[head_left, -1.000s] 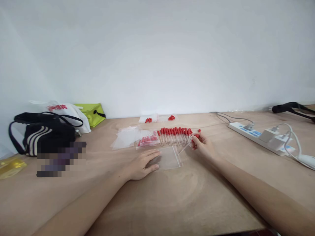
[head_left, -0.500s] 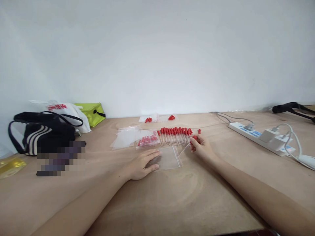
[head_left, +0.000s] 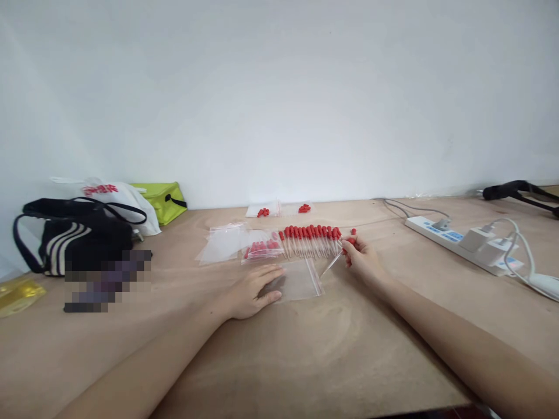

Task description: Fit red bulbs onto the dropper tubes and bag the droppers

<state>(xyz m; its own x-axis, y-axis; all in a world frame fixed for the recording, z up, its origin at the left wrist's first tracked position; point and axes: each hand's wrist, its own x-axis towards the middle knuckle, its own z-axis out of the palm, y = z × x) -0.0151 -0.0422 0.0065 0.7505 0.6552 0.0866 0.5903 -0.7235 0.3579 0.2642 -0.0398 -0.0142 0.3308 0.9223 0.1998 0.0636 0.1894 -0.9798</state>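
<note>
My left hand (head_left: 257, 294) lies on a clear zip bag (head_left: 301, 282), its fingers apart and flat over the bag's left part. In my right hand (head_left: 360, 259) is a glass dropper (head_left: 332, 265) with a red rubber bulb, pinched near the bulb. Its thin tip points down and left, close to the bag's zip edge. Just beyond is a row of red-bulbed droppers (head_left: 309, 233), lying side by side with bulbs away from me. To their left rests a zip bag of droppers (head_left: 262, 251). One loose red bulb (head_left: 353, 231) stands behind my right hand.
Flat clear bags (head_left: 222, 243) lie at left of the filled one. Two small bags with red bulbs (head_left: 263, 213) sit near the wall. A power strip (head_left: 463, 244) with chargers and cables is at right; a black bag (head_left: 87, 238) and green box-shaped bag (head_left: 163, 201) are at left.
My right hand has shifted slightly right with the dropper, whose tip now sits nearer the bag's zip edge. My left hand stays on the bag.
</note>
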